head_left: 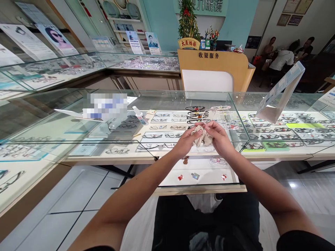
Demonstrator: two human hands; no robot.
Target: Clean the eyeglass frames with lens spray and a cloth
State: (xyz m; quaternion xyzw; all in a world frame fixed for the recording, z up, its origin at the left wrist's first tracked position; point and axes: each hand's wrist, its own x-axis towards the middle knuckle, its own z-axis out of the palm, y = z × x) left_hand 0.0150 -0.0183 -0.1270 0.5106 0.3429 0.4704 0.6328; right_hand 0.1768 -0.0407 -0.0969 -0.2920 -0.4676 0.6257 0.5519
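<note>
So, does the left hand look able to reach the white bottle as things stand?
Probably yes: nothing seems to stand between the left hand and the white bottle, though that hand holds the beige cloth and would likely need to release it first.

My left forearm (142, 186) and right forearm (258, 183) stretch forward, bare, slanting inward toward each other. My left hand (186, 140) and right hand (219, 137) sit close together in front of me, thumbs uppermost, fingers bent, both closed in a pinching grip with the fingertips nearly meeting.
</note>
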